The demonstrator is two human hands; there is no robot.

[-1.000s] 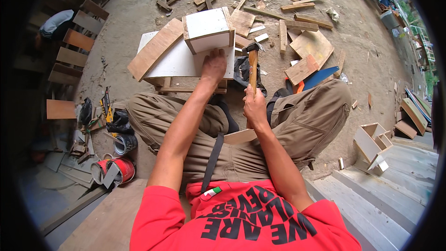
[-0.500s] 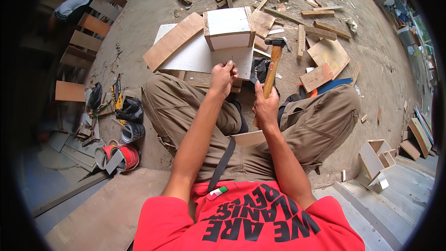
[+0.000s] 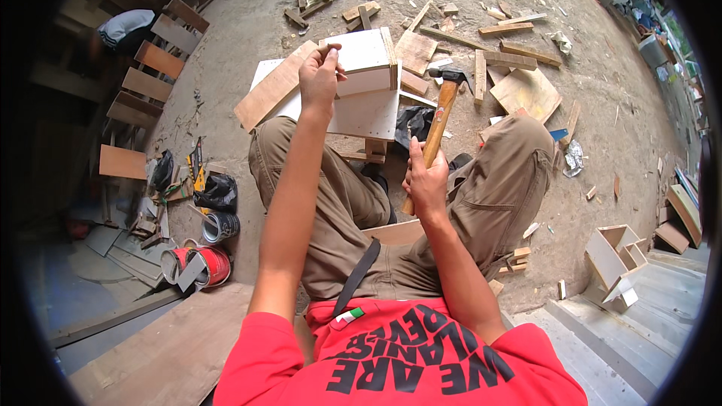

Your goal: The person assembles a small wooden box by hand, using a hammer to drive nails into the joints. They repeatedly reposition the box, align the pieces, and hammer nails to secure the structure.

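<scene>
My right hand (image 3: 427, 184) is closed round the wooden handle of a claw hammer (image 3: 444, 109), held upright with its dark head at the top. A thin sliver stands up by that hand's thumb, too small to name. My left hand (image 3: 321, 83) is raised before the left side of a box (image 3: 366, 79) with white panels and bare wood edges. Its fingers are pinched together, and what they hold, if anything, is too small to make out. Beneath the box lies a white board (image 3: 365, 116), with a wooden plank (image 3: 274, 89) resting on it at the left.
Wood offcuts (image 3: 526, 90) lie scattered on the far floor. Paint cans (image 3: 214, 267) and black plastic bags (image 3: 218, 192) stand at left. A small wooden box frame (image 3: 613, 256) is at right. Another person (image 3: 124, 26) bends down at the far left.
My left hand has moved up and leftward, from above the white board to the box's left side. My right knee has come inward and up. The hammer stays upright in my right hand.
</scene>
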